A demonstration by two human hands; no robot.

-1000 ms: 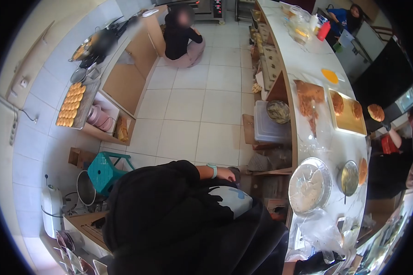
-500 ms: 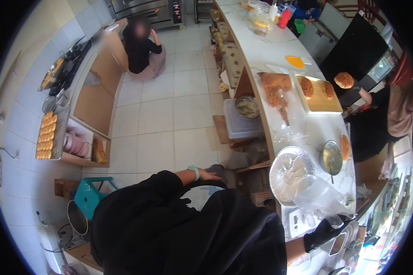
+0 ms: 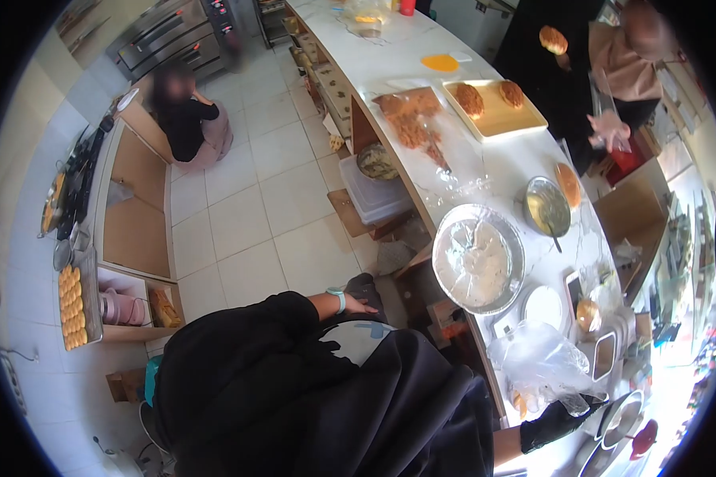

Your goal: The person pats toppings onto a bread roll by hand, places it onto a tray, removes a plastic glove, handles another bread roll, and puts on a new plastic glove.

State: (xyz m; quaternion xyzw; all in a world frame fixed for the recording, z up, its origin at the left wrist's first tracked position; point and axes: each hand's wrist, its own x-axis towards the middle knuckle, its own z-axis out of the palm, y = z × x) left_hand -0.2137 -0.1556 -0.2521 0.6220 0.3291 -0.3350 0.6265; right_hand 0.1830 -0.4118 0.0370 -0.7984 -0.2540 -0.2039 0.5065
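Note:
My right hand [image 3: 563, 423], in a black glove, is at the near end of the counter, closed on the edge of a clear plastic bag [image 3: 537, 359]. Its fingertips are partly hidden by the crumpled film. Beside the bag is a white kitchen scale [image 3: 543, 308] with a round plate. A large foil bowl [image 3: 479, 258] holding pale, flour-like contents stands just beyond. My left hand [image 3: 358, 306], bare with a light watch band at the wrist, rests by my lap with its fingers stretched out and nothing in them.
A metal bowl [image 3: 546, 205] with a utensil and a tray [image 3: 495, 127] with two topped buns stand farther along the counter. Across it, a co-worker [image 3: 624, 67] holds another bun [image 3: 553, 40]. Another person [image 3: 187, 119] crouches near the oven. A bun tray [image 3: 94, 302] sits at left.
My view has turned right. My right hand and the bag have moved toward me along the counter, uncovering the scale's plate. The co-worker's bun has shifted, and their other hand now shows.

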